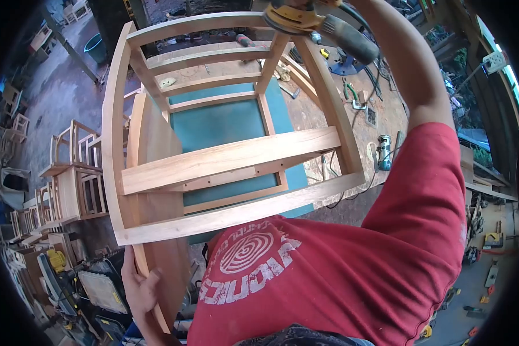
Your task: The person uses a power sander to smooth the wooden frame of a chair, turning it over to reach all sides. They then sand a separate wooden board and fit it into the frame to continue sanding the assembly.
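Note:
A bare wooden chair frame (230, 158) lies tipped over in front of me, its rails and slats facing up. Low at the left, my left hand (141, 291) grips a wooden edge of the chair frame, with the thumb in front. My right arm (412, 69) reaches up to a yellow and black orbital sander (294, 20) by the far top rail. The sander's dark dust canister (352, 40) points to the right. My right hand is mostly cut off by the top edge, so its fingers are hidden.
Under the frame lies a green sheet (222, 124) on a workbench (314, 118). Green-handled pliers (349, 90), a metal cylindrical tool (384, 153) and cables lie on the right. Several wooden chairs (78, 184) stand at left; tool cases (101, 288) sit below. A teal tub (96, 49) stands farther back.

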